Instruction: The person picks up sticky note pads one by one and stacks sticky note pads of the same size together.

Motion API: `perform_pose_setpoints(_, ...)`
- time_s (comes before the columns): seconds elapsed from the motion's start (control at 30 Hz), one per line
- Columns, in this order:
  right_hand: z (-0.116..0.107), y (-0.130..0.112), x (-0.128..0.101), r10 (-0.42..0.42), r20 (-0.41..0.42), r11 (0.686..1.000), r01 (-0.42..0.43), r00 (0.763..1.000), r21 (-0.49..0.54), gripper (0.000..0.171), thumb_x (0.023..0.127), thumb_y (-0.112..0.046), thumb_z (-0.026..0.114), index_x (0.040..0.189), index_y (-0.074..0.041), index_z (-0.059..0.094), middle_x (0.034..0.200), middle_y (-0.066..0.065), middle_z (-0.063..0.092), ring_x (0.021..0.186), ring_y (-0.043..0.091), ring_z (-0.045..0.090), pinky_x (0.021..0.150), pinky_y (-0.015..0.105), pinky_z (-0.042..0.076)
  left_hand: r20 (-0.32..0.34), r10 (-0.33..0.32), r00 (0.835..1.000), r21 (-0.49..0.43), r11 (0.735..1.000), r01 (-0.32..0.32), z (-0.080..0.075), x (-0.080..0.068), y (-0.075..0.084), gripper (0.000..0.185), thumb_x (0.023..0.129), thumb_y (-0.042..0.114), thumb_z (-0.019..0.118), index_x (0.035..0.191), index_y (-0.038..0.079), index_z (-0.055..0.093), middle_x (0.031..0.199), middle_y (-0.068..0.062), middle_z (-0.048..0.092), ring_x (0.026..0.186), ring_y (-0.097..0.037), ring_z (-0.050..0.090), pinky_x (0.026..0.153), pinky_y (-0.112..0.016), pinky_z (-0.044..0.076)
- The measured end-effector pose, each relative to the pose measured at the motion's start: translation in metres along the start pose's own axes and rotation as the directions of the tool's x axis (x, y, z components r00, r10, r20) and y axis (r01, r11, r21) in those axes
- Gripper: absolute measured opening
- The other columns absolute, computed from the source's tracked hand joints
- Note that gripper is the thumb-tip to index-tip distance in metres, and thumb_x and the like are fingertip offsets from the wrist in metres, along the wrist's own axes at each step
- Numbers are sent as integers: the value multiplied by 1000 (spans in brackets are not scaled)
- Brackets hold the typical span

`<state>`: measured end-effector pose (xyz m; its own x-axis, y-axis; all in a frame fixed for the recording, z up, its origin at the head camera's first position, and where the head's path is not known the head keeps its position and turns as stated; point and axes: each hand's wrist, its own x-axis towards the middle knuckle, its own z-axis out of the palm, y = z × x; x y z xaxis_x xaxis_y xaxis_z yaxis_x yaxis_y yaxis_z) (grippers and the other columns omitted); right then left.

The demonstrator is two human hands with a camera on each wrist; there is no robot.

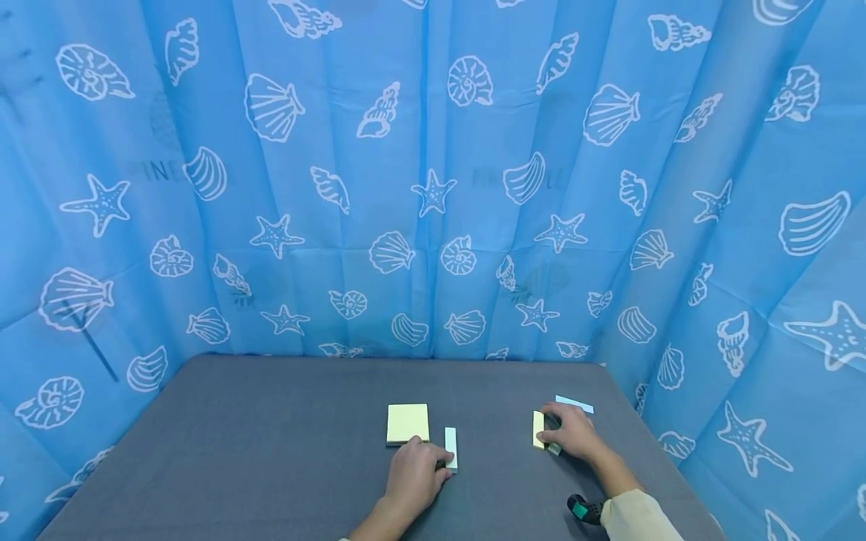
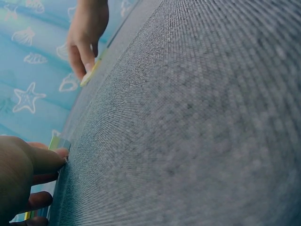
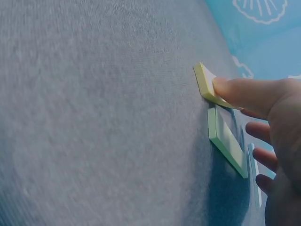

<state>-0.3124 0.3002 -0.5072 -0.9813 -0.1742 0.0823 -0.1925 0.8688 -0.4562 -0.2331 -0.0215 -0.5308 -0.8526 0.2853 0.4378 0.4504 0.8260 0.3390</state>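
Note:
On the grey table (image 1: 271,451) lie a square yellow sticky-note pad (image 1: 407,423) and, just right of it, a narrow pale blue pad (image 1: 450,448). My left hand (image 1: 414,475) rests beside that narrow pad (image 2: 61,142), its fingertips (image 2: 59,157) touching the pad's near left edge. My right hand (image 1: 571,432) lies farther right over three narrow pads. One straight finger presses on a yellow pad (image 3: 204,81), and the other fingers hang over a green pad (image 3: 226,140). A light blue pad (image 1: 573,404) lies just behind the hand.
A blue curtain printed with shells and starfish (image 1: 433,188) closes in the table at the back and both sides. A black and teal band (image 1: 585,509) sits at my right wrist, by a cream sleeve (image 1: 636,518). The table's left half is bare grey cloth.

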Motion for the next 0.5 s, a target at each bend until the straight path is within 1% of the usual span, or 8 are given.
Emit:
perform_pose_setpoints(0.13,3,-3,1,43,-44,998,-41,998,44,45,78,-17,82,116,-4,62,120,21,59,115,43,49,90,61,37,-7,2,1000,5,1000,-2,1,0,0,24,70,25,87,92,26,80,84,14,71,69,-8,53,61,-28,45)
perform_pose_setpoints(0.2,5,-6,0,46,-66,997,-41,997,72,42,78,-12,81,115,-3,61,114,18,61,109,39,54,86,57,41,-9,4,1000,7,1000,-4,2,0,0,24,70,26,87,92,26,80,84,14,71,70,-8,54,61,-28,46)
perform_pose_setpoints(0.27,9,-8,-1,44,-91,994,-35,995,104,37,80,-6,78,111,-2,60,104,13,63,99,33,58,81,51,45,-9,5,1000,7,1000,-5,2,0,0,24,70,26,87,92,26,80,84,14,71,70,-8,53,62,-29,46)
perform_pose_setpoints(0.37,12,-13,-3,18,-124,987,2,992,158,28,81,3,73,105,-1,60,90,5,62,84,23,59,73,43,47,-6,2,1000,2,1000,-2,2,0,0,24,70,25,87,92,26,80,84,14,71,69,-8,53,61,-29,46)
perform_pose_setpoints(0.43,13,-17,-3,13,-136,983,12,991,186,25,81,6,71,102,-2,60,86,2,60,80,19,58,69,39,47,-4,0,1000,3,1000,0,2,0,-1,24,70,25,87,93,27,80,84,14,71,69,-8,53,61,-29,45)
perform_pose_setpoints(0.5,13,-22,-3,9,-141,977,21,990,212,25,81,8,70,101,-2,60,84,1,59,78,17,57,68,37,47,-1,-1,1000,1,1000,1,2,0,-1,24,70,25,87,93,27,80,84,14,71,69,-8,53,61,-29,45)
